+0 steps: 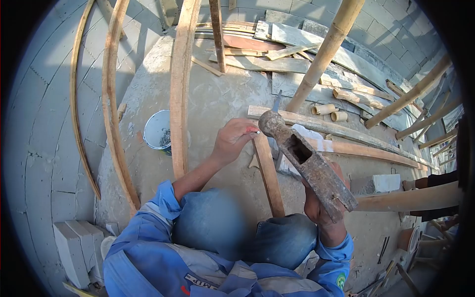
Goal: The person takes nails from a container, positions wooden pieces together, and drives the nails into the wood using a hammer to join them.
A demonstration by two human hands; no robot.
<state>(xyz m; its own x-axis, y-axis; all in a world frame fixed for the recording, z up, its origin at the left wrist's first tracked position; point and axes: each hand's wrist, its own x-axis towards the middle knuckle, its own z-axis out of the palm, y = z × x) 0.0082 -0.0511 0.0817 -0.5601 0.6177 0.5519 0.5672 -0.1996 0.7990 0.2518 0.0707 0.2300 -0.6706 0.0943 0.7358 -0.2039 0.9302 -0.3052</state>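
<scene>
My right hand (312, 204) is closed around a rusty claw hammer (324, 180), raised close to the camera. The hammer's round face points up and left, its claw toward the lower right. Its handle is mostly hidden behind the head and my hand. My left hand (236, 139) is closed in a pinch at the far end of a narrow wooden batten (268, 173). A small bright point, like a nail head, shows at the fingertips, beside a red patch on a finger. The batten's near end lies between my knees.
A white bucket (157, 118) holding nails stands left of my hand. Upright timbers (180, 94) and bamboo poles (324, 54) rise around me. Planks (292, 64) lie along the back wall. A pale block (386, 183) and another person's leg (440, 180) are at right.
</scene>
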